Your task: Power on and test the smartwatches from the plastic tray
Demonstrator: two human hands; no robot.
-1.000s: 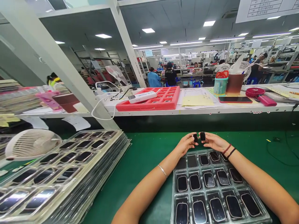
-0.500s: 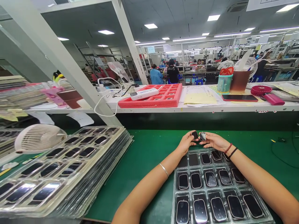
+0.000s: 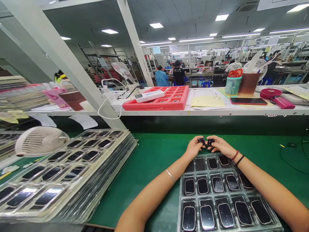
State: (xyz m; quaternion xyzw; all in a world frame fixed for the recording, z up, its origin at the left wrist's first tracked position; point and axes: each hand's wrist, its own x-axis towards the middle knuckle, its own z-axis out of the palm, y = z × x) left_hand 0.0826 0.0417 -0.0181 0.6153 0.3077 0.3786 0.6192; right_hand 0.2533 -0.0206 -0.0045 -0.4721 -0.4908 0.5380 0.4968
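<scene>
My left hand (image 3: 193, 147) grips a small dark watch-like piece (image 3: 201, 141) between thumb and fingers. Close beside it, my right hand (image 3: 220, 145) pinches a second dark piece (image 3: 210, 142). Both pieces are held up side by side, dark faces toward me, above the far edge of a clear plastic tray (image 3: 180, 206). Rows of rounded dark screens with light rims, such as one screen (image 3: 207, 217), sit in the tray's compartments. My right forearm passes over the tray's right side.
A tall stack of clear trays (image 3: 116, 161) with similar screens stands at the left, beside a white fan (image 3: 41, 141). On the shelf lie a red foam tray (image 3: 156, 105), papers, cups (image 3: 247, 84), a phone (image 3: 248, 101) and a pink fan (image 3: 270, 93). People sit in the background.
The piece in my right hand showed a bright, reflective face and now looks dark with small light marks. Both pieces have turned a little, and my right fingers have shifted around theirs.
</scene>
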